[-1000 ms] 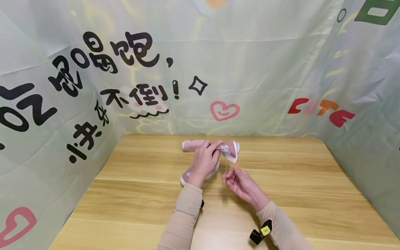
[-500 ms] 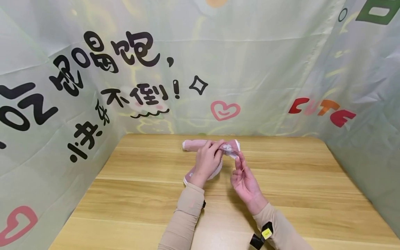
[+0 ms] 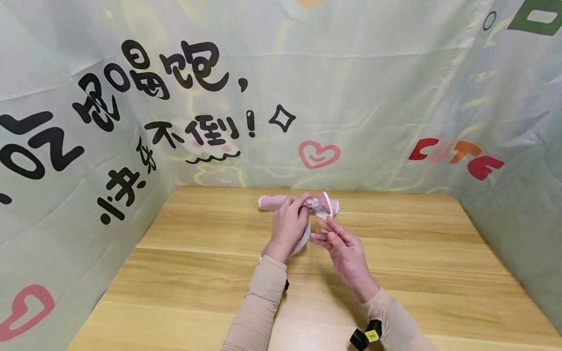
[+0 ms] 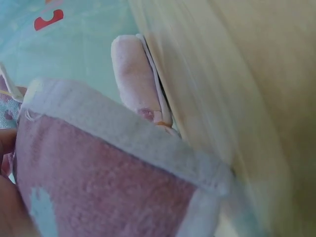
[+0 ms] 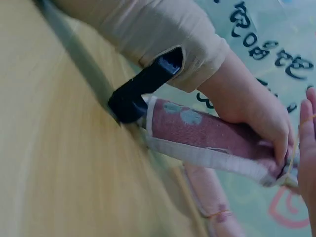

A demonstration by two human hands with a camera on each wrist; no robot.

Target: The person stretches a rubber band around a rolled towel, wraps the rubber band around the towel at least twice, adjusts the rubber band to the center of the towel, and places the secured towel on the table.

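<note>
Left hand (image 3: 288,227) grips a rolled pink towel (image 3: 319,206) with a white hem, fingers curled over the roll near its far end, holding it above the table (image 3: 206,273). In the right wrist view the roll (image 5: 207,140) runs from the left sleeve cuff (image 5: 163,39) out past the knuckles, tilted, with pale spots on the pink pile and the white edge along its underside. Right hand (image 3: 342,248) sits just beside the roll's right end, fingers mostly straight and spread toward it; a thin yellowish band (image 5: 292,148) crosses the fingertips, so the hand seems to be pinching or stretching it, though the grip itself is too small to make out. A second rolled towel (image 3: 274,202) lies on the table beyond the left hand, close to the backdrop (image 3: 351,97), already banded near one end (image 5: 217,215). Left wrist view is blurred: only pink terry (image 4: 98,187) close up, and the second roll (image 4: 136,79) behind it.
</note>
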